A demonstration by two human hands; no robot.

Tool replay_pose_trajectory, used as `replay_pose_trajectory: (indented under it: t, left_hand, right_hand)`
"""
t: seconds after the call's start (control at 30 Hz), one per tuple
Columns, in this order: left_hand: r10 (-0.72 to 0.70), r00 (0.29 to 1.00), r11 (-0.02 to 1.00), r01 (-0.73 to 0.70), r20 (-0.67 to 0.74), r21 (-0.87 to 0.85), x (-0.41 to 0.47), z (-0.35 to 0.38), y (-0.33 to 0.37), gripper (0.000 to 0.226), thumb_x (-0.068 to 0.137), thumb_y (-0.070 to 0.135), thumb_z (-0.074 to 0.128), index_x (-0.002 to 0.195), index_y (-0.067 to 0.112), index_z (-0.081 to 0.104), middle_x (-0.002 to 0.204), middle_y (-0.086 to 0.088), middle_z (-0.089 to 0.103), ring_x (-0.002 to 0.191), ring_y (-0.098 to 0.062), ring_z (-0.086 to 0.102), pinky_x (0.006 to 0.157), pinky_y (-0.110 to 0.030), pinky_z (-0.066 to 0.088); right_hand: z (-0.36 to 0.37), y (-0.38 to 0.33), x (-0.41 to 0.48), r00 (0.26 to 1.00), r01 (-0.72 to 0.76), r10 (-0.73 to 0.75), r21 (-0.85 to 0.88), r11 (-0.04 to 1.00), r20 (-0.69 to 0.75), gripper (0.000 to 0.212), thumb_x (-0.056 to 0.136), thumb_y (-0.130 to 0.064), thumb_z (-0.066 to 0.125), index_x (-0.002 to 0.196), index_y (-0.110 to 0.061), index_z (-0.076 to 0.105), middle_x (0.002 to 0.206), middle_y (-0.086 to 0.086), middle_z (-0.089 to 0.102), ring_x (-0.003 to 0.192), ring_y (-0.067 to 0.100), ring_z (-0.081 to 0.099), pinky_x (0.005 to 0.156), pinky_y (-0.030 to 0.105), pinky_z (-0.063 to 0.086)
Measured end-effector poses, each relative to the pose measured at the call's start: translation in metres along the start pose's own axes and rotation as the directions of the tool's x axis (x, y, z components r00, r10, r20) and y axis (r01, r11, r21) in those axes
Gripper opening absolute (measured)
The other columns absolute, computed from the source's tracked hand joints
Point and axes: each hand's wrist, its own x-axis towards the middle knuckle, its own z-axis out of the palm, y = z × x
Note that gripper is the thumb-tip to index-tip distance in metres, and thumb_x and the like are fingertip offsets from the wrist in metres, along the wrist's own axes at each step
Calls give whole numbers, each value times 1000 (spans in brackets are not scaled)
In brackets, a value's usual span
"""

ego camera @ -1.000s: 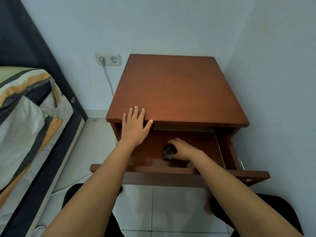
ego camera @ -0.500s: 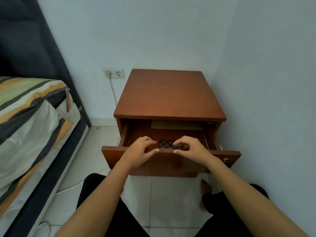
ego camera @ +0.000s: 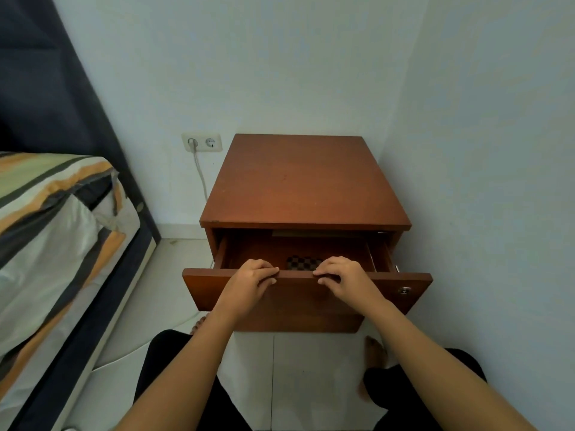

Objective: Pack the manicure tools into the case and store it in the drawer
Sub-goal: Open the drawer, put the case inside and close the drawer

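Observation:
A brown wooden nightstand [ego camera: 305, 185] stands in the room's corner with its drawer [ego camera: 410, 283] pulled out. Inside the drawer lies the checkered black case [ego camera: 303, 262], partly hidden behind the drawer's front panel. My left hand [ego camera: 249, 283] and my right hand [ego camera: 342, 279] both rest on the front panel's top edge, fingers curled over it, one on each side of the case. No loose manicure tools are visible.
A bed with a striped cover [ego camera: 53, 231] and dark frame stands at the left. A wall socket [ego camera: 202, 142] with a plugged white cable is behind the nightstand. The right wall runs close beside the drawer. My knees and the tiled floor [ego camera: 298, 368] are below.
My right hand has let go of the case inside the drawer. My left hand came off the nightstand top. Both hands now grip the drawer front, and the view has pulled back.

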Motion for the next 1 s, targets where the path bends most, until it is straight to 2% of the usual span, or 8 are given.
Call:
replay_pose_trajectory:
  t: [0.17,0.3,0.43,0.57,0.67,0.8,0.9,1.0]
  left_hand:
    - [23,997,1000,-22,-76,13,31,10,-14,28,90,14,59,117,11,64,114,-5,62,106,-15,54,87,-14,37]
    - [67,989,995,-58,-132,76,57,16,-23,32,86,10,63,118,6,63,123,-12,60,117,-25,53,96,-33,47]
    - [103,980,970,-61,-169,233,79,20,-37,51,82,18,69,129,6,53,134,-15,53,126,-30,47,100,-36,36]
    - [106,976,945,-39,-192,325,96,21,-47,53,83,28,67,130,10,51,132,-12,55,123,-28,49,107,-37,28]
    - [78,970,953,-5,-231,302,104,24,-48,42,82,27,68,120,11,58,122,-11,59,114,-28,54,98,-40,41]
    - [21,962,958,59,-273,281,108,29,-45,34,82,24,68,113,13,60,116,-9,61,110,-28,55,91,-39,42]
    - [-10,967,960,80,-253,267,108,27,-42,32,84,23,65,113,13,59,117,-9,59,112,-28,54,92,-40,41]
    - [-74,985,965,110,-155,239,107,18,-34,37,88,28,60,122,14,54,127,-8,53,121,-27,46,100,-39,36]
  right_hand:
    - [7,16,28,994,31,-37,-58,998,-100,21,85,-10,64,105,-12,70,105,2,69,101,14,60,89,30,53]
    - [12,26,50,976,101,-141,-225,969,-168,27,83,-8,64,110,-9,65,105,6,64,101,20,57,86,31,53]
    - [11,36,71,967,66,-139,-317,946,-213,43,81,-14,67,123,-10,56,119,10,60,115,23,54,95,33,48]
    - [12,45,87,964,43,-132,-357,933,-229,41,81,-15,67,121,-10,57,117,11,60,113,26,56,93,37,50]
    - [17,50,93,953,19,-128,-366,931,-274,33,81,-14,66,113,-12,60,110,9,62,105,26,57,87,37,48]
    - [23,51,99,940,-28,-104,-380,925,-324,28,79,-12,66,106,-16,60,105,8,62,100,26,56,80,36,47]
    - [22,48,100,949,-47,-76,-375,926,-307,28,78,-11,66,105,-16,59,106,8,61,100,27,56,80,36,46]
    - [16,38,96,973,-71,-16,-360,930,-232,33,80,-12,64,112,-15,57,113,8,58,107,27,54,86,38,46]
